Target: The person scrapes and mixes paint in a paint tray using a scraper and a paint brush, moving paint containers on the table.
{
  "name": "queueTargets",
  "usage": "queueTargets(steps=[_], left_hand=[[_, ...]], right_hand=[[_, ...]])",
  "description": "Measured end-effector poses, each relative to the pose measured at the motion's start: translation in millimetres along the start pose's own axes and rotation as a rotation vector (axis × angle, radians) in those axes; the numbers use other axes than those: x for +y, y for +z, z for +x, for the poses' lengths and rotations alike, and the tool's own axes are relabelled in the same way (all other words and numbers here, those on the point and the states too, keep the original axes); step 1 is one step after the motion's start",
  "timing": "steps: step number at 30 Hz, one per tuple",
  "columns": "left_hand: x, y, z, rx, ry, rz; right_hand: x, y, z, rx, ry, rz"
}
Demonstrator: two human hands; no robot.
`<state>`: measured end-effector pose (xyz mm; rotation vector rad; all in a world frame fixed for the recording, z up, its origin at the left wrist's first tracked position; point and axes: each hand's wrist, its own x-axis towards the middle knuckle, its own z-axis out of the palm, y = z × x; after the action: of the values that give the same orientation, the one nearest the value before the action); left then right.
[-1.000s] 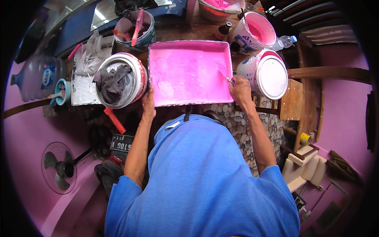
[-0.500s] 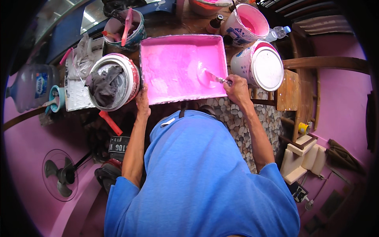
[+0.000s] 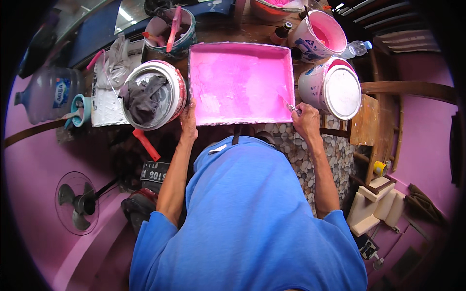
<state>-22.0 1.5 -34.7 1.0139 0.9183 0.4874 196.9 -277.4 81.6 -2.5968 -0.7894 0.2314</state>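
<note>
A rectangular tray (image 3: 241, 49) coated in pink paint lies in front of me. My left hand (image 3: 188, 121) grips its lower left corner. My right hand (image 3: 306, 120) is closed on a small brush (image 3: 287, 104), whose tip rests on the pink surface near the tray's lower right corner. My blue shirt fills the lower part of the view.
A white bucket with dark rags (image 3: 149, 94) stands left of the tray. A lidded white bucket (image 3: 337, 89) and an open bucket of pink paint (image 3: 324, 33) stand right. A pot of tools (image 3: 171, 25), a water jug (image 3: 48, 92), and a fan (image 3: 77, 202) lie farther out.
My right hand drew the brush down and right across the tray toward its lower right corner. My left hand stayed on the tray's left edge.
</note>
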Motion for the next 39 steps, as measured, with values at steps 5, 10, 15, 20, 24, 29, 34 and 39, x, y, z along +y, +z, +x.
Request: queueTargets(steps=[5,10,15,20,24,29,34,39], left_hand=[[13.0,12.5,-1.6,0.035,0.174,0.045],[18.0,11.3,-0.3,-0.006,0.08,0.013],[9.8,1.1,4.6,0.011,0.091,0.016],[13.7,9.9,1.9,-0.003,0.075,-0.002],[8.2,3.5,3.6,0.025,0.009,-0.013],[16.7,12.3,-2.0,0.025,-0.011,0.012],[16.2,13.5,-6.2,0.014,-0.013,-0.005],[17.9,16.7,-9.1,0.02,0.025,0.012]], right_hand=[[-24.6,-16.5,6.8,-0.077,0.065,0.163],[-5.2,-1.0,7.8,0.043,0.032,-0.001],[-16.1,-9.8,1.6,-0.062,0.061,0.131],[0.0,-1.8,-2.3,0.037,0.053,-0.012],[-15.6,-10.1,-3.5,-0.1,0.118,0.155],[-2.8,-6.8,-1.9,0.0,0.116,0.052],[-15.4,-15.5,-5.0,-0.12,0.173,0.168],[-3.8,-9.5,-3.5,-0.001,0.154,0.111]])
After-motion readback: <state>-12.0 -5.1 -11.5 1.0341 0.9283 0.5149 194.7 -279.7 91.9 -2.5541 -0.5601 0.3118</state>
